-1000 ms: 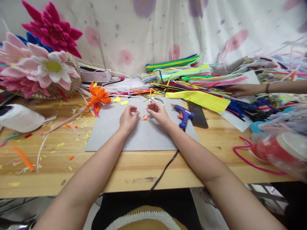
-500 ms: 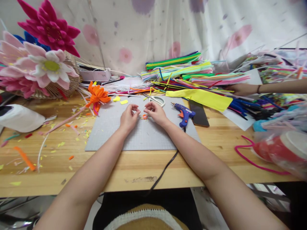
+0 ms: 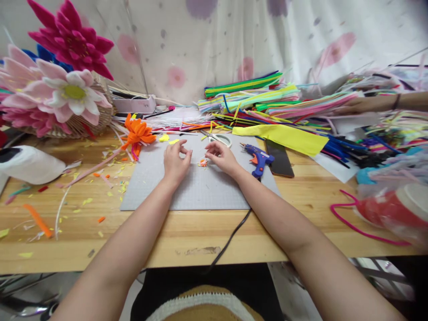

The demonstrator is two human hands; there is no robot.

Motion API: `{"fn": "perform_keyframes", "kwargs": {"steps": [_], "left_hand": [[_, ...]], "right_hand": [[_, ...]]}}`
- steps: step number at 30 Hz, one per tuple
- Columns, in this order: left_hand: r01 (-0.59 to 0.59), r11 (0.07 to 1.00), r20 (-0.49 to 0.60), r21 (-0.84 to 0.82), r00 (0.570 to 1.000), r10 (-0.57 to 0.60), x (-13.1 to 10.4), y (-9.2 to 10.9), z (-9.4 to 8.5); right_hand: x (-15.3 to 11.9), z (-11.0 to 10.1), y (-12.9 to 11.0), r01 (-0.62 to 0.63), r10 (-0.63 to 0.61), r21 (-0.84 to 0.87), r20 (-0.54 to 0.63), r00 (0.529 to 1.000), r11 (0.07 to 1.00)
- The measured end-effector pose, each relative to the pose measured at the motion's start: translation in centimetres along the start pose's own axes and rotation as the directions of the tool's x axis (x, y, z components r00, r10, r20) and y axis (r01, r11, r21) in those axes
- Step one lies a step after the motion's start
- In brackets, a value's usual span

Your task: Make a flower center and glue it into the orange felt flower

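A tiny orange-and-white piece with thin yellow strands (image 3: 203, 164) lies on the grey cutting mat (image 3: 200, 196) between my hands. To its left, my left hand (image 3: 176, 162) hovers over the mat, thumb and fingers apart, holding nothing. My right hand (image 3: 222, 158) is just right of the piece, its fingertips close to it. Its thumb and fingers are slightly parted, with nothing seen between them. Behind the right hand are white-handled scissors (image 3: 223, 139). A blue glue gun (image 3: 258, 158) rests on the mat's right side.
An orange flower (image 3: 138, 133) lies left of the mat among yellow scraps. Pipe-cleaner bundles (image 3: 247, 96) and a yellow sheet (image 3: 284, 138) are at the back. Another person's hand (image 3: 357, 104) reaches in from the right. A black cord (image 3: 230, 238) crosses the front edge.
My left hand has drawn a little left, away from the small piece, and its fingers have spread. The other person's hand has shifted right and back along the bundles.
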State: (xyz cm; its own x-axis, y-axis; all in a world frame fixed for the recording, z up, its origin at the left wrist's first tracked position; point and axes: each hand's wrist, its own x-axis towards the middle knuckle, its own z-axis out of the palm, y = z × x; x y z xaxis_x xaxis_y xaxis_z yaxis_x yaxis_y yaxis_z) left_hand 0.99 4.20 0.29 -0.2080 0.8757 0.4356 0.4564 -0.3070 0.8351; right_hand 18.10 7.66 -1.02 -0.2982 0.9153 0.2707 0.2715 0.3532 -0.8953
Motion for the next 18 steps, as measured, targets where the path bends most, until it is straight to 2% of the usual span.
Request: {"fn": "perform_keyframes", "kwargs": {"steps": [3,5,7,13,18], "left_hand": [[-0.124,0.992,0.083,0.026,0.989,0.122,-0.1,0.3,0.1],[-0.169,0.984,0.165,0.047,0.973,0.159,-0.2,0.4,0.2],[-0.188,0.98,0.199,0.063,0.965,0.172,-0.3,0.3,0.5],[-0.203,0.974,0.199,0.104,0.963,0.18,-0.4,0.1,1.0],[-0.143,0.987,0.163,0.076,0.978,0.129,-0.5,0.4,1.4]], "right_hand": [[-0.1,0.0,-0.3,0.038,-0.038,-0.03,0.01,0.999,0.999],[-0.2,0.0,-0.6,0.065,-0.064,-0.044,0.017,0.998,0.997],[-0.3,0.1,-0.9,0.082,-0.08,-0.056,0.028,0.996,0.995],[-0.3,0.5,-1.5,0.122,-0.124,-0.149,-0.002,0.992,0.981],[-0.1,0.7,-1.4,0.149,-0.153,-0.126,-0.019,0.988,0.981]]}}
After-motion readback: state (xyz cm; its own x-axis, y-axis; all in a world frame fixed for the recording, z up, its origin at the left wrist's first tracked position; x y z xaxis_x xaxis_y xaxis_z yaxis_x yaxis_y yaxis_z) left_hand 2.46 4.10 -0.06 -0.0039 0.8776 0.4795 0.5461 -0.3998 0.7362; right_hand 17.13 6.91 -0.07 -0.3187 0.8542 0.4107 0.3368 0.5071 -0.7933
